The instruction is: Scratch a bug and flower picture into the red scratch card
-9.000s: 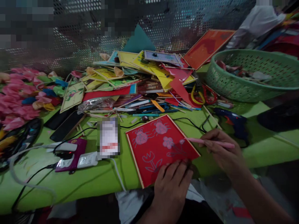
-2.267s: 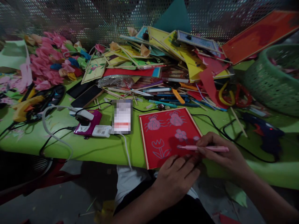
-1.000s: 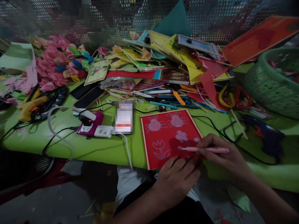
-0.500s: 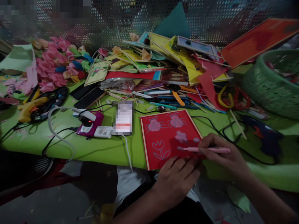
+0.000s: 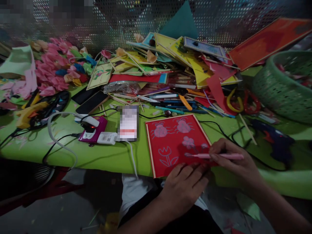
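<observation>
A red card (image 5: 170,139) edged with thin wooden sticks lies at the front of the table. On it are two pink-filled bugs (image 5: 160,130), a small flower (image 5: 188,142) and a tulip outline (image 5: 166,157). Across its lower edge rests my left hand (image 5: 186,182), fingers laid over the card and holding nothing. My right hand (image 5: 241,170) pinches a pink pen (image 5: 225,156), its tip on or just above the card below the flower. Part of another drawing shows beside my right fingertips; the card's lower right corner is covered by my hands.
A phone (image 5: 128,123) and a purple power adapter (image 5: 94,131) with cables stand left of the card. Pens, sticks and framed cards (image 5: 117,68) pile up behind. To the right are a dark blue glue gun (image 5: 278,139), scissors (image 5: 235,102) and a green basket (image 5: 275,87).
My right hand and the pen have shifted slightly right, with the tip staying near the same spot on the card. My left hand stays in place; the camera view has moved a little.
</observation>
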The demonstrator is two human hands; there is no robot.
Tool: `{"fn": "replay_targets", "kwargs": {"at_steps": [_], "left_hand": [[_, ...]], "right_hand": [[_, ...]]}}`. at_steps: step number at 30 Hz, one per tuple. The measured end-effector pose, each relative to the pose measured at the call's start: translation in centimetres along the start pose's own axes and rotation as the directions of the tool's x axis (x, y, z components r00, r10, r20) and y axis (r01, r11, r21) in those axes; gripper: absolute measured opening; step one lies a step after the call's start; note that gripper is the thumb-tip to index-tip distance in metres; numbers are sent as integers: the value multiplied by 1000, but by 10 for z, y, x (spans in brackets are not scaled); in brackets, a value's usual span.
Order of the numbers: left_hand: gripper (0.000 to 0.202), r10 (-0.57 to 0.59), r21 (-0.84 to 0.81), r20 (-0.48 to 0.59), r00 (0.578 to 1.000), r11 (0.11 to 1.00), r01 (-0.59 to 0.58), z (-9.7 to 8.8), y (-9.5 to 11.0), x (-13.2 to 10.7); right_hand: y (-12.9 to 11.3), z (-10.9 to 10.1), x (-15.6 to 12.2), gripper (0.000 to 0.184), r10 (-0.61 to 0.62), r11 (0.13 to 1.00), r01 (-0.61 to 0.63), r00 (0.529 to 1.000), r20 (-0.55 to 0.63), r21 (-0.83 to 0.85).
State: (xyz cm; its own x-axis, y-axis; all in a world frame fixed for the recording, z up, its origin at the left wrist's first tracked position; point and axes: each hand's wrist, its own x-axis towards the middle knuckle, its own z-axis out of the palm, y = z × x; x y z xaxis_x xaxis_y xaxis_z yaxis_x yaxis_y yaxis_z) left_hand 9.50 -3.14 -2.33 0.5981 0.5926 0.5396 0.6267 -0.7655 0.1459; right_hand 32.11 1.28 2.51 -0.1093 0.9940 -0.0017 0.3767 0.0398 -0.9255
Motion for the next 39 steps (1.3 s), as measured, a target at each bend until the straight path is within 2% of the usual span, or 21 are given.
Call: {"fn": "replay_targets", "kwargs": {"at_steps": [19, 25, 39], "left_hand": [[29, -7, 8, 20, 1000, 1000, 6, -1, 1, 0], [33, 13, 15, 56, 998, 1000, -14, -1, 0, 0], [32, 1, -3, 19, 1000, 1000, -1, 1, 0, -1]], "right_hand": [[-5, 3, 4, 22, 7, 1000, -7, 996, 89, -1], [-4, 4, 4, 22, -13, 1000, 13, 997, 79, 8], [-5, 4, 2, 29, 48, 999, -48, 998, 40, -5]]}}
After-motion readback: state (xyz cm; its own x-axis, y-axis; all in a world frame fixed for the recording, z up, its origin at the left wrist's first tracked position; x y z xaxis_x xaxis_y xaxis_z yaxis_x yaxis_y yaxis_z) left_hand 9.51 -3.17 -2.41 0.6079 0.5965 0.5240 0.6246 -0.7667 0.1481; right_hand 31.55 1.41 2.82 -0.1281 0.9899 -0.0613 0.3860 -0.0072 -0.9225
